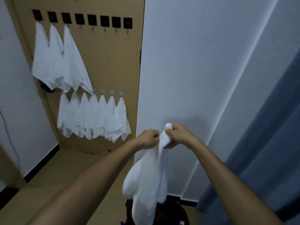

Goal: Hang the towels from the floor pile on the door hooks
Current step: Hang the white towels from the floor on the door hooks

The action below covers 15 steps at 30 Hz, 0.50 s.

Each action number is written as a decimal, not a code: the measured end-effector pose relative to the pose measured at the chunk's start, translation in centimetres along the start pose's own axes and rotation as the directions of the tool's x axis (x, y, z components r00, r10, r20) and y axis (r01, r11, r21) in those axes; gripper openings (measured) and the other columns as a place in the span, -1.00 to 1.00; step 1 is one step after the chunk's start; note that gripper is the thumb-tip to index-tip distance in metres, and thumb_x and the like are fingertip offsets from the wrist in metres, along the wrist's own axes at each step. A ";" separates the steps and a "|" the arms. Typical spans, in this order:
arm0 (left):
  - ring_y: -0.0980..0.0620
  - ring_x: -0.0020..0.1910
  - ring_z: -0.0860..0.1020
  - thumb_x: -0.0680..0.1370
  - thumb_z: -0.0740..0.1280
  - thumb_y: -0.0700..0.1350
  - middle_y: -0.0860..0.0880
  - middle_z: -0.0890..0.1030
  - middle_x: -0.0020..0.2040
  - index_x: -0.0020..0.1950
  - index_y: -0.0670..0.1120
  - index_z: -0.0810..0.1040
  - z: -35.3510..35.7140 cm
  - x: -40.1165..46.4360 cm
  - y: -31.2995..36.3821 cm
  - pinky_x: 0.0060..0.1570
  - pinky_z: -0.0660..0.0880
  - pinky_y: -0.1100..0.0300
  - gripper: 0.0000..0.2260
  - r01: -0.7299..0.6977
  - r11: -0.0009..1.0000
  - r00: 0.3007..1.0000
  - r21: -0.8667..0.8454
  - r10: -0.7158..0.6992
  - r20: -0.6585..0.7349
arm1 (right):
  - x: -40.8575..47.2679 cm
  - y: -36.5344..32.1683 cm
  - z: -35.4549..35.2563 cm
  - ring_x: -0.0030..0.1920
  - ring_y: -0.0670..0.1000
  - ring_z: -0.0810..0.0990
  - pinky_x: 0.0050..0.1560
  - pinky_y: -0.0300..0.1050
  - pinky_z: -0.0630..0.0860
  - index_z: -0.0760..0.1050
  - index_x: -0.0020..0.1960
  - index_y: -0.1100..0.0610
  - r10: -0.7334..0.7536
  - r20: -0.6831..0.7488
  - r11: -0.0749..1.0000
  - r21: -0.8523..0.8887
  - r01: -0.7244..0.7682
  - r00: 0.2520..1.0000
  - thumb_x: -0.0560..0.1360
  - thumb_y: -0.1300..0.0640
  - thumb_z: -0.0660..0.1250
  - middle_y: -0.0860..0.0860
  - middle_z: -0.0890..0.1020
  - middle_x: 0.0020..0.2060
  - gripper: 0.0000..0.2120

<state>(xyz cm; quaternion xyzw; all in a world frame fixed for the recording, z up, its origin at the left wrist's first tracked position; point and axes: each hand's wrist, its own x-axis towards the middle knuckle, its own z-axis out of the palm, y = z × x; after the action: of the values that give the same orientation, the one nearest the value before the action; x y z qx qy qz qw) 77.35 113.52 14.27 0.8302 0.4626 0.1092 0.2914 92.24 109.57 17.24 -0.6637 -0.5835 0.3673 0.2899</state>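
A white towel (pixel 149 181) is pinched at its top corner by both hands, the left hand (pixel 148 138) and right hand (pixel 179 135) closed on the cloth side by side, the rest hanging before the wall. On the door (pixel 107 62), three towels are hung from the black hooks (pixel 92 20) (five are bare); more are hung along the lower row.

Both hands, left (pixel 148 138) and right (pixel 179 135), pinch white towel (pixel 146 181) top; ten towels hang on door (pixel 103 62) hooks.
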 end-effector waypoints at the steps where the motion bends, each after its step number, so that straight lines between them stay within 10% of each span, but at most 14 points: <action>1: -0.05 -0.10 0.48 0.58 0.16 -0.16 -0.11 0.55 -0.08 0.00 -0.17 0.51 -0.9 -0.4 -0.7 -0.17 0.36 0.17 -0.85 -0.009 1.000 0.999 0.010 0.010 -0.039 | 0.4 -0.8 0.7 -0.26 0.29 0.68 -0.13 0.12 0.65 0.57 -0.14 0.34 -0.010 -0.010 1.000 0.004 0.010 1.000 0.47 0.22 0.08 0.30 0.67 -0.29 -0.68; 9: 0.02 -0.20 0.39 0.59 0.12 -0.16 0.06 0.44 -0.26 -0.26 0.02 0.34 -9.3 -3.6 -5.9 -0.30 0.29 0.24 -0.77 -0.032 0.998 0.961 -0.045 0.018 -0.276 | 4.3 -7.5 6.1 -0.29 0.03 0.56 -0.28 -0.08 0.46 0.36 -0.31 0.11 -0.202 -0.296 0.968 -0.203 0.146 0.933 0.41 0.15 0.27 -0.01 0.54 -0.36 -0.85; 15: 0.10 -0.20 0.45 0.57 0.20 -0.16 0.03 0.52 -0.18 -0.19 -0.01 0.48 -15.0 -5.1 -10.9 -0.23 0.33 0.26 -0.83 -0.086 0.980 0.949 -0.181 0.025 -0.316 | 6.5 -14.4 11.7 0.00 0.03 0.55 0.05 -0.03 0.49 0.53 -0.04 0.07 -0.379 0.189 0.919 -0.035 0.392 0.906 0.45 0.29 0.24 0.08 0.61 -0.02 -0.82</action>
<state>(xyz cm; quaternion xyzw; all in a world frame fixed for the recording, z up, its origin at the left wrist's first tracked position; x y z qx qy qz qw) 60.13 119.37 20.46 0.7831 0.4665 0.2913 0.2903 74.80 117.66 21.39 -0.5097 -0.7397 0.3391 0.2792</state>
